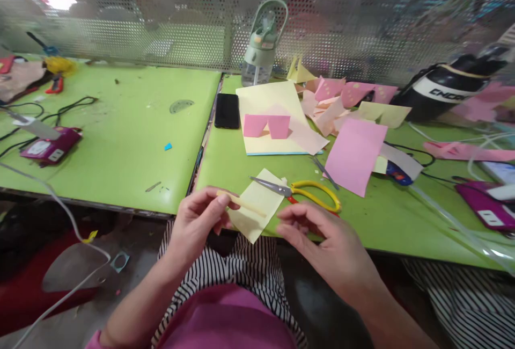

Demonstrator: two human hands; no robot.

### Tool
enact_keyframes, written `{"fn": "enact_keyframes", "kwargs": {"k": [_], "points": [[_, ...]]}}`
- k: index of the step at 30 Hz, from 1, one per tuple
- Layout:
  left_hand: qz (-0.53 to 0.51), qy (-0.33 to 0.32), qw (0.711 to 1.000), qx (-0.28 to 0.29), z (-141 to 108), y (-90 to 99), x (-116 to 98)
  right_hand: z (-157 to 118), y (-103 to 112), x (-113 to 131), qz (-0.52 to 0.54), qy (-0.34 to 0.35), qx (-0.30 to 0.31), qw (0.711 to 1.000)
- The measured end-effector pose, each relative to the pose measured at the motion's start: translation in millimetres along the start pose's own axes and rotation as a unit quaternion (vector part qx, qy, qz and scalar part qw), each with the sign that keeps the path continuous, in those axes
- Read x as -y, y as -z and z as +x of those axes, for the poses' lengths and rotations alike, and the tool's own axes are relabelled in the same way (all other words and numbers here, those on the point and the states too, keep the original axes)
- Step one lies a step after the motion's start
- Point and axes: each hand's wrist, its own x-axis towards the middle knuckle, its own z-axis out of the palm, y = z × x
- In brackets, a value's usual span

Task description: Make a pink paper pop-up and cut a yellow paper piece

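Observation:
A narrow strip of pale yellow paper (247, 205) is pinched between the thumb and fingers of my left hand (203, 212), close to the table's front edge. Its free end points right, over a yellow paper sheet (254, 229) that lies partly past the edge. My right hand (317, 231) hovers just right of that sheet, fingers loosely curled and apart from the thumb, with nothing visible in them. Just beyond it lie scissors (290, 190) with yellow and red handles, their blades resting on the sheet. A folded pink paper piece with a notch (257, 125) stands farther back.
Behind are a stack of cream paper (265, 96), a phone (227, 111) and a water bottle (258, 53). Pink paper (354, 155), a cutter with a blue handle (399, 173) and a black bottle (438, 91) are to the right. Cables and a purple box (54, 145) lie left.

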Motion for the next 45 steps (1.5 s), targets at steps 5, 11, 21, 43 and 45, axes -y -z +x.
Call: {"fn": "enact_keyframes", "kwargs": {"k": [5,11,21,43,45], "points": [[0.037,0.011,0.999,0.031,-3,-11.3,4,9,-14,3,0.037,0.029,-0.006,0.999],[0.001,-0.004,1.0,-0.028,2,-5.1,5,11,-17,-5,0.013,0.07,-0.027,0.997],[0.006,0.095,0.992,0.078,-1,-28.5,8,1,-14,-15,-0.4,0.374,-0.175,0.818],[-0.02,0.109,0.988,0.109,1,-28.1,12,-2,-16,-15,-0.428,0.442,-0.148,0.775],[-0.022,0.114,0.987,0.111,1,-25.7,14,-2,-14,-17,-0.402,0.427,-0.143,0.797]]}}
